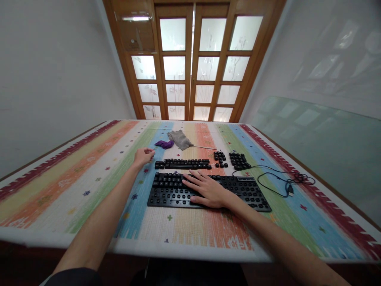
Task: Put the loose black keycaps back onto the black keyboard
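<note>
A black keyboard (244, 194) lies in front of me, with some keycaps (166, 180) on its upper left and bare key posts over much of the rest. My right hand (205, 190) rests flat across its middle, fingers spread, covering part of the keys. To the left, my left hand (145, 155) is curled with thumb and fingertips together, beside the left end of a row of loose keycaps (187, 164). Whatever those fingers hold, if anything, is too small to make out. Further groups of loose keycaps (239, 161) lie behind the keyboard's right part.
A purple cloth (164, 144) and a grey cloth (180, 139) lie further back, with a thin rod (204, 147) beside them. The keyboard's cable (288, 180) is coiled at the right. A striped tablecloth (98, 198) covers the table; wooden glazed doors (190, 59) stand behind.
</note>
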Motion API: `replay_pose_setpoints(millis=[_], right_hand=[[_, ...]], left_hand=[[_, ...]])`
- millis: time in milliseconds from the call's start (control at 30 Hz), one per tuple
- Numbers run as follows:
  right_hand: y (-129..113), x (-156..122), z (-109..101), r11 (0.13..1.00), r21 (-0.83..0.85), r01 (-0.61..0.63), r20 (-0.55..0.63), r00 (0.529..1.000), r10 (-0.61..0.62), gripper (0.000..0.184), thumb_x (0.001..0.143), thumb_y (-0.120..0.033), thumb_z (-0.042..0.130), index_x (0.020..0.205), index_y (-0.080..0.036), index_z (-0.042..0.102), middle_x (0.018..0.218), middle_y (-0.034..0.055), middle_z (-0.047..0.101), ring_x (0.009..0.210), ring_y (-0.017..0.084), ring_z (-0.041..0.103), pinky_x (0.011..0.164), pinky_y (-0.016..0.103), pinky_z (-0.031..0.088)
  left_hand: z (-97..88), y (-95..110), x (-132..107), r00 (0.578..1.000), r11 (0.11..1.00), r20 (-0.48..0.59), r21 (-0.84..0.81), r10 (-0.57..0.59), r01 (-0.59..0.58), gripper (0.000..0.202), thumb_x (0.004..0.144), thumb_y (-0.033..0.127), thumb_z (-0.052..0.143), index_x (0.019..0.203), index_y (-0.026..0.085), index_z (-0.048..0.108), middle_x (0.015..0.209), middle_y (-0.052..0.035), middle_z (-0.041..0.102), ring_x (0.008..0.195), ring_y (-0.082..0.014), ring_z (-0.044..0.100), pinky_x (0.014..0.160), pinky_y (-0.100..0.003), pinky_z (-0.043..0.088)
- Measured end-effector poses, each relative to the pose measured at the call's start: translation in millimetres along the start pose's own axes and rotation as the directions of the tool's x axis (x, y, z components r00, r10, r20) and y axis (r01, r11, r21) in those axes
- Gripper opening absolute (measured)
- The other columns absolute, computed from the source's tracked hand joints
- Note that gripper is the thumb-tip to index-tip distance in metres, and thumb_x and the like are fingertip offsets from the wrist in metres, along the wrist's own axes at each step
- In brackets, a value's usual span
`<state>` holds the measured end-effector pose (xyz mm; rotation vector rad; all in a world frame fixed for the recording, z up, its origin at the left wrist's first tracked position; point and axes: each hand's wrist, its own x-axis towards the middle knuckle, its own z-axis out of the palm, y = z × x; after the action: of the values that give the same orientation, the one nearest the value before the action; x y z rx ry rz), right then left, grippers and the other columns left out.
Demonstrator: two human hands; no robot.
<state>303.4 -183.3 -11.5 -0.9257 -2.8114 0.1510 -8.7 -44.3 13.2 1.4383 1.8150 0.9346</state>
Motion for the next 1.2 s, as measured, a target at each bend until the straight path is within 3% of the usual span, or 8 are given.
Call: replay_pose_setpoints(millis=[133,367,533,667,767,900,1100,1200], right_hand=[[1.8,-0.5,1.0,1.000,0.014,0.008,-0.015,1.000,-0.008,0.066,0.101,-0.058,0.039,0.156,-0.024,0.028,0.163,0.0057,0.023,0.153,0.031,0.014,0.123,0.055,0.019],[6.3,-0.3,5.0,1.000,0.018,0.008,-0.014,1.000,-0.007,0.061,0.102,-0.054,0.038,0.156,-0.025,0.030,0.163,0.0043,0.025,0.153,0.030,0.014,0.123,0.053,0.019],[8.4,2.4,1.6,0.998,0.060,-0.006,-0.013,1.000,0.007,0.055,0.103,-0.050,0.039,0.153,-0.027,0.038,0.162,0.0033,0.029,0.152,0.030,0.018,0.123,0.053,0.022],[4.0,8.3,-2.8,0.996,0.085,0.008,-0.126,0.992,0.003,0.046,0.101,-0.044,0.048,0.142,-0.023,0.055,0.153,0.0083,0.045,0.144,0.030,0.038,0.118,0.051,0.033],[-4.3,16.0,-2.7,0.997,0.065,0.050,-0.230,0.972,-0.034,0.035,0.098,-0.035,0.055,0.128,-0.020,0.066,0.142,0.0114,0.058,0.134,0.029,0.050,0.112,0.050,0.042],[-18.7,31.0,1.9,0.990,0.056,0.129,-0.331,0.938,-0.104,0.025,0.095,-0.027,0.058,0.114,-0.018,0.071,0.128,0.0118,0.067,0.120,0.027,0.059,0.104,0.047,0.048],[-42.5,63.1,11.1,0.979,0.029,0.200,-0.453,0.876,-0.166,0.016,0.095,-0.024,0.059,0.101,-0.017,0.071,0.108,0.0094,0.072,0.096,0.023,0.062,0.088,0.039,0.051],[-51.7,78.9,15.8,0.981,-0.004,0.195,-0.469,0.866,-0.174,0.014,0.095,-0.024,0.058,0.097,-0.017,0.070,0.100,0.0080,0.073,0.090,0.022,0.060,0.082,0.036,0.049]], left_hand=[[-10.3,0.6,-18.7,0.993,0.989,-0.072,-0.106,0.098,-0.105,0.036,0.073,0.046,0.079,0.085,0.013,0.072,0.071,-0.0042,0.071,0.071,-0.0187,0.069,0.068,-0.027,0.053],[-25.8,-3.2,-74.9,0.974,0.944,-0.050,-0.241,0.220,-0.225,0.058,0.053,0.058,0.084,0.089,0.014,0.074,0.081,-0.0059,0.071,0.069,-0.0185,0.066,0.064,-0.029,0.053],[-32.5,-5.6,-117.0,0.965,0.926,-0.011,-0.279,0.262,-0.254,0.049,0.056,0.051,0.083,0.088,0.015,0.074,0.079,-0.0050,0.072,0.071,-0.0187,0.067,0.070,-0.031,0.054],[-31.6,-12.1,-140.3,0.959,0.931,0.088,-0.280,0.269,-0.235,0.039,0.066,0.046,0.078,0.092,0.017,0.075,0.078,-0.0053,0.075,0.074,-0.0212,0.071,0.073,-0.032,0.055],[-27.3,-20.9,-149.1,0.953,0.935,0.114,-0.258,0.280,-0.244,0.035,0.068,0.044,0.076,0.091,0.017,0.076,0.081,-0.0071,0.076,0.074,-0.0218,0.071,0.073,-0.033,0.056],[-21.7,-29.6,-155.3,0.958,0.943,0.110,-0.236,0.266,-0.235,0.034,0.071,0.042,0.072,0.092,0.016,0.077,0.072,-0.0062,0.075,0.071,-0.0225,0.072,0.071,-0.034,0.058],[-12.3,-35.7,-158.6,0.978,0.935,0.009,-0.295,0.207,-0.195,0.035,0.065,0.044,0.075,0.085,0.015,0.073,0.078,-0.0070,0.076,0.070,-0.0230,0.072,0.066,-0.033,0.059],[-5.4,-41.3,-158.7,0.982,0.931,-0.011,-0.317,0.188,-0.181,0.034,0.063,0.045,0.076,0.079,0.015,0.071,0.076,-0.0068,0.075,0.067,-0.0222,0.071,0.067,-0.033,0.059]])
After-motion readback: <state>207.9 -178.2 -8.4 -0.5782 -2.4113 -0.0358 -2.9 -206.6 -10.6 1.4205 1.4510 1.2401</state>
